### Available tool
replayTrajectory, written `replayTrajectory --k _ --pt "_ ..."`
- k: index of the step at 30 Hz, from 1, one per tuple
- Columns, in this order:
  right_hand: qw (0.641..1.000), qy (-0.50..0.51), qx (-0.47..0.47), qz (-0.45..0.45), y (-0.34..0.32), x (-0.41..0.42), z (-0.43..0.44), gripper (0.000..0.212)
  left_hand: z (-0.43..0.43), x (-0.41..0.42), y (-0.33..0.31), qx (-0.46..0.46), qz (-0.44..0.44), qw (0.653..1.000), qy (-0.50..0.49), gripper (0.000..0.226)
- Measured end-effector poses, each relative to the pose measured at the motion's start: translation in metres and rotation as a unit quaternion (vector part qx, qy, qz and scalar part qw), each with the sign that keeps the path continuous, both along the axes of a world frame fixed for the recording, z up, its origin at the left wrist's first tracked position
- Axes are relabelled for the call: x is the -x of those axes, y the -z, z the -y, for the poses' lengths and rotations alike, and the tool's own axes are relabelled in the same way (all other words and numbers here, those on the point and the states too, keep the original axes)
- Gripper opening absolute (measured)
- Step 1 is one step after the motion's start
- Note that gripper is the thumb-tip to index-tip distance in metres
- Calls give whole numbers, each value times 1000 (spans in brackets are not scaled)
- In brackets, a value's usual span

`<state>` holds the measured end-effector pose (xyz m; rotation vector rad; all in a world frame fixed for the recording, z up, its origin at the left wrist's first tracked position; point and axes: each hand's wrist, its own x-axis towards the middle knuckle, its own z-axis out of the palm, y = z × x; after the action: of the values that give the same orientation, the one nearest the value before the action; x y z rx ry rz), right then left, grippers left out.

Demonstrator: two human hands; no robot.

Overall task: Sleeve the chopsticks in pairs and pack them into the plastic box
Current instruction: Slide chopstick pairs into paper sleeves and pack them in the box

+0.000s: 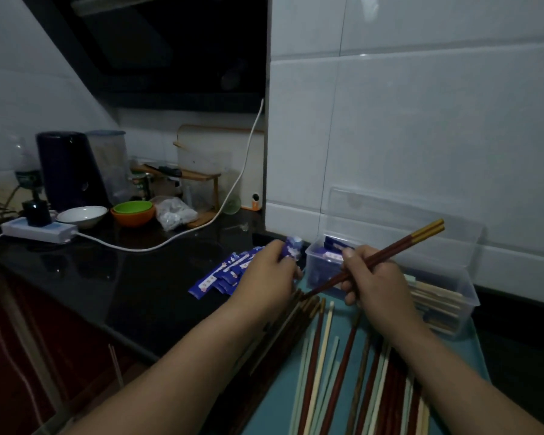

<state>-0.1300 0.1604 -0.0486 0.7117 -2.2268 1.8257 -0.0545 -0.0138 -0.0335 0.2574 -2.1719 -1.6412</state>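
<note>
**Now, pair and sleeve to be aligned**

Head view: a blue sleeve (291, 248) is pinched in the left hand (272, 271), with the sleeve pile (226, 274) at its nine o'clock. A red-brown chopstick pair (399, 246) is gripped by the right hand (374, 277), gold ends aimed at two o'clock. The plastic box (465, 309), partly filled, lies just beyond that hand at two o'clock. The narrow tips are probably best evened first, and the sleeve mouth, not discernible, held open.

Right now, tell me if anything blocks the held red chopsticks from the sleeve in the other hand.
Nothing visible does: only a gap separates the chopstick pair in the right hand from the blue sleeve in the left hand.
</note>
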Motion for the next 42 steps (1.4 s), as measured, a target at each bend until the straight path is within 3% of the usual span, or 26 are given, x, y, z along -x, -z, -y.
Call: replayTrajectory --k 1,2,4,8,11,14,18,22,26,28,30,32,34,42 --pt "1000 -7 6 4 -2 -2 0 35 -1 -1 -5 -171 8 985 16 17" --pt "1000 -13 12 7 -3 -3 0 34 -1 -2 -9 -313 16 949 25 16" --pt "1000 -16 20 10 -4 -5 -1 34 5 1 -6 -465 23 885 13 10" --pt "999 -15 47 14 -6 -5 -1 34 16 16 6 -583 12 812 -13 3" --pt "997 -13 74 12 -8 -6 -3 34 15 25 4 -643 -16 765 -41 11" --pt "996 -9 86 -4 -11 -9 -4 35 16 33 6 -649 -39 757 -65 17" --pt "995 -4 103 -7 -10 -7 -4 33 3 35 13 -609 -53 791 -26 12" --pt "992 0 122 -7 -12 -7 -6 34 -11 34 10 -562 -65 824 12 24" --pt "988 6 156 5 -18 -6 -9 34 -10 29 2 -501 -25 862 69 19" --pt "985 17 173 15 -21 -4 -10 36 1 27 -6 -347 22 933 96 15" --pt "980 26 196 22 -22 -3 -10 37 15 29 -12 -103 57 984 132 9" --pt "977 33 207 21 -22 -1 -11 40 25 32 -13 67 62 981 170 13" --pt "977 36 211 20 -23 -1 -12 43 29 33 -11 169 67 965 187 15" --pt "976 34 215 9 -23 -1 -13 43 31 26 2 283 35 940 185 12"
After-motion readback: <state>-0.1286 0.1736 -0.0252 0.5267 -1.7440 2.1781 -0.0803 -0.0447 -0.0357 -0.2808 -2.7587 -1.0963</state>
